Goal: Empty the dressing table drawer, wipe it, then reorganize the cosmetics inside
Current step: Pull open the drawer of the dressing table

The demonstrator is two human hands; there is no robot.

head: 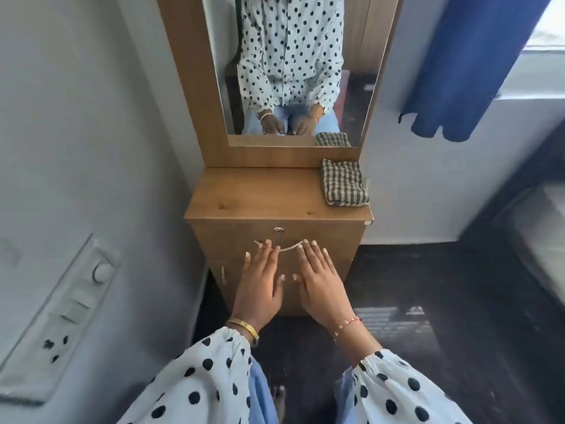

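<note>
A wooden dressing table stands before me with its drawer front closed. A curved metal handle and a keyhole lock sit on that front. My left hand and my right hand are held flat, palms down, fingers spread, side by side in front of the drawer. Their fingertips reach the handle; I cannot tell if they touch it. Neither hand holds anything. A folded checked cloth lies on the tabletop at the back right. No cosmetics are visible.
A mirror rises behind the tabletop and reflects a person in a dotted shirt. A grey wall with a switch panel is close on the left. A blue curtain hangs at the right, over a dark floor.
</note>
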